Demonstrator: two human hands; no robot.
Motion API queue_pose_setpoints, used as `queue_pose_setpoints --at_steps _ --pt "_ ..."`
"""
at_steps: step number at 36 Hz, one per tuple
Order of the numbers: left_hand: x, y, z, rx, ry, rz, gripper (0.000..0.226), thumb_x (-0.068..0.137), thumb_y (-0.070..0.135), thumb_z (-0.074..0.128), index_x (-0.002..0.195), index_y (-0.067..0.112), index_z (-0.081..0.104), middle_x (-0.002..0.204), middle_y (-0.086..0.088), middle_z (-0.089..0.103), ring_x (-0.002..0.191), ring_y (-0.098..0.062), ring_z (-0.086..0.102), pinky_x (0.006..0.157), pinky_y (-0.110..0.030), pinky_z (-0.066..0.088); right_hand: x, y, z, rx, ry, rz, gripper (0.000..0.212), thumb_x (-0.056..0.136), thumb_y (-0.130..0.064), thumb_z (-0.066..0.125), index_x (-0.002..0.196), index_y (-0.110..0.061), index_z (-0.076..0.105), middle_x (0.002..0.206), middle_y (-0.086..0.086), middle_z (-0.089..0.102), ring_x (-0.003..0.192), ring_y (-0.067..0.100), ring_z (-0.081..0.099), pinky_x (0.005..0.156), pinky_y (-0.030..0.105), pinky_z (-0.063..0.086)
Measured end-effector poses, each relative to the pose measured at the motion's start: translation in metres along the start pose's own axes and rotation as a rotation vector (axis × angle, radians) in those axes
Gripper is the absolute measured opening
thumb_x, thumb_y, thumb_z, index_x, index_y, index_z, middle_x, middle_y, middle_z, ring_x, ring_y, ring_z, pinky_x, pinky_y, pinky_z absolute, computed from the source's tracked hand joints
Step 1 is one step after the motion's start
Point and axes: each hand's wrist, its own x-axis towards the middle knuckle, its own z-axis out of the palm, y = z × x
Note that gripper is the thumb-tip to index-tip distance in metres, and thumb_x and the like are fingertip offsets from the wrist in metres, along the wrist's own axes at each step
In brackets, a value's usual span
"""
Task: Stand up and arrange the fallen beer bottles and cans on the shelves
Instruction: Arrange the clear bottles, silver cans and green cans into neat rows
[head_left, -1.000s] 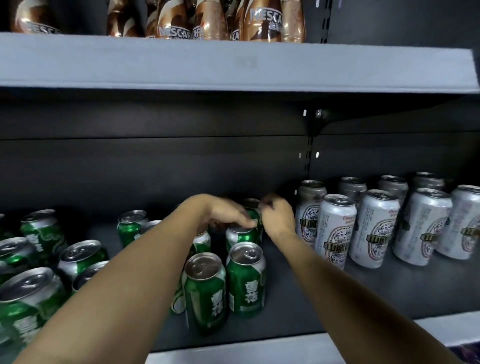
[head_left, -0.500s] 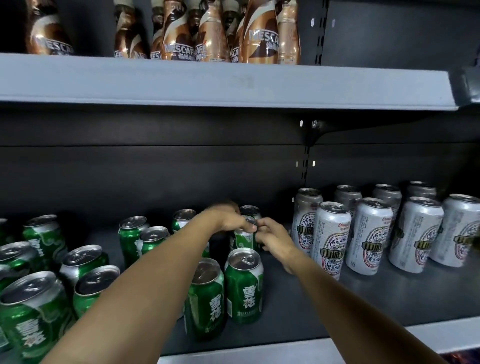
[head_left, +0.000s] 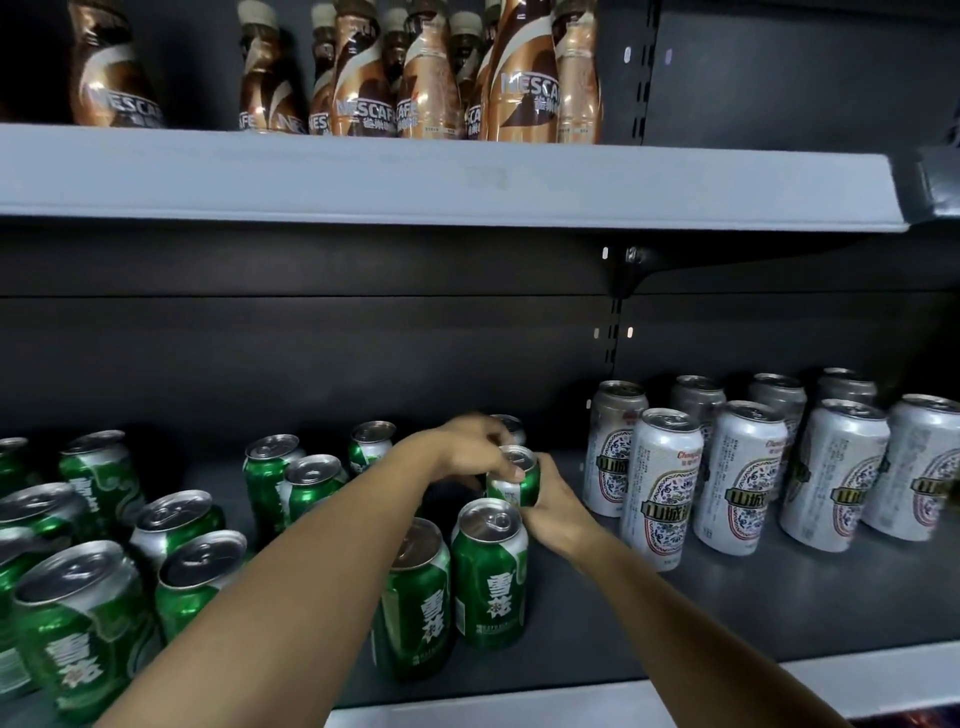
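Green cans (head_left: 78, 618) at far left of the lower shelf (head_left: 675, 613) stood upright but loose and uneven, some touching, labels turned different ways; white Chinese characters on green, brand reading roughly as 雪花, small print unreadable. More green cans mid-left (head_left: 291, 483) sat further back, also not in rows. Judged: this cluster not yet straightened.

Left hand (head_left: 467, 449) reached in from above, fingers curled over the top rim of the held green can (head_left: 511, 478). Right hand (head_left: 553, 506) wrapped the same can from its right side and below, fingers curled round the body. Both clamped on it; can upright, just behind two front green cans (head_left: 457, 577) standing side by side at the shelf edge. Likely two-handed to seat it squarely into a column behind that pair.

Right of the hands, white cans (head_left: 665, 483) stood upright in tidy rows, labels forward: "山城" on a dark band, red script "Chong..." partly cut off. Looked already arranged.

Upper shelf (head_left: 441, 176) held brown bottles (head_left: 363, 78) upright, marked "NESCAFE" plus Chinese text.
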Motion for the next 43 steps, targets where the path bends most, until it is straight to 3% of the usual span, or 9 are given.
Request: queue_pose_setpoints --at_steps 3,9,12,15,19,22,27,32,43 --pt "0.000 -0.001 0.004 -0.005 0.028 0.022 0.028 0.082 0.020 0.076 0.105 0.014 0.060 0.097 -0.003 0.061 0.080 -0.012 0.059 0.065 -0.026 0.053 -0.002 0.003 0.001 -0.044 0.043 -0.003 0.079 0.066 -0.040 0.079 0.131 -0.033 0.034 0.124 -0.005 0.057 0.114 0.015 0.054 0.101 0.037 0.044" --pt "-0.001 0.007 0.003 0.431 0.197 0.012 0.057 0.076 0.061 0.070 0.103 0.011 0.064 0.096 -0.002 0.066 0.088 -0.020 0.062 0.079 -0.030 0.049 -0.004 0.019 -0.001 0.036 0.140 0.038 0.080 0.057 -0.048 0.083 0.120 -0.027 0.038 0.122 -0.001 0.055 0.109 0.019 0.058 0.097 0.044 0.048" --pt "-0.005 0.006 0.005 0.224 0.066 0.013 0.056 0.080 0.045 0.075 0.127 0.019 0.058 0.125 0.001 0.059 0.112 -0.018 0.057 0.097 -0.033 0.048 -0.004 0.021 -0.010 0.195 0.081 0.099 0.052 0.079 -0.006 0.077 0.119 -0.011 0.044 0.118 0.009 0.060 0.102 0.016 0.061 0.084 0.025 0.052" --pt "-0.007 0.004 0.007 0.053 -0.034 0.013 0.059 0.083 0.008 0.072 0.137 0.022 0.053 0.134 -0.002 0.056 0.117 -0.020 0.057 0.097 -0.038 0.051 -0.005 0.020 -0.025 0.245 -0.040 0.110 0.038 0.086 0.007 0.064 0.116 -0.012 0.050 0.107 0.006 0.067 0.090 0.009 0.064 0.072 0.017 0.049" --pt "-0.007 0.000 0.006 0.055 0.035 0.048 0.063 0.084 0.006 0.071 0.141 0.022 0.049 0.133 0.000 0.053 0.123 -0.017 0.051 0.093 -0.020 0.042 -0.008 0.017 -0.026 0.180 -0.076 0.143 0.038 0.082 -0.009 0.073 0.112 -0.027 0.058 0.113 0.000 0.066 0.098 0.011 0.063 0.076 0.020 0.047" --pt "-0.005 -0.004 0.006 0.068 0.050 0.044 0.057 0.079 0.012 0.078 0.132 0.021 0.059 0.130 0.001 0.058 0.119 -0.017 0.055 0.099 -0.025 0.044 -0.006 0.019 -0.010 0.093 -0.015 0.114 0.069 0.053 -0.042 0.085 0.116 -0.031 0.058 0.122 0.004 0.060 0.110 0.017 0.060 0.096 0.035 0.050" --pt "-0.002 -0.007 0.004 0.108 0.113 0.024 0.044 0.077 0.019 0.080 0.118 0.018 0.066 0.116 0.000 0.063 0.109 -0.018 0.058 0.098 -0.031 0.047 -0.009 0.018 0.002 0.137 0.070 0.077 0.051 0.067 -0.023 0.083 0.109 -0.022 0.055 0.109 0.002 0.067 0.103 0.017 0.064 0.089 0.036 0.054" --pt "-0.001 -0.007 0.004 0.063 0.087 0.023 0.046 0.080 0.009 0.076 0.124 0.016 0.063 0.119 -0.004 0.063 0.110 -0.022 0.061 0.096 -0.035 0.052 0.000 0.027 0.010 0.069 0.146 0.049 0.066 0.044 -0.057 0.075 0.100 -0.029 0.053 0.108 0.002 0.063 0.098 0.018 0.064 0.090 0.045 0.052" --pt "-0.005 -0.009 0.006 0.037 0.089 0.022 0.053 0.086 0.003 0.068 0.136 0.013 0.053 0.132 -0.007 0.058 0.119 -0.023 0.056 0.101 -0.032 0.047 -0.003 0.023 0.009 -0.016 0.116 0.080 0.072 0.050 -0.059 0.070 0.112 -0.029 0.046 0.116 0.000 0.058 0.106 0.019 0.059 0.094 0.046 0.049"
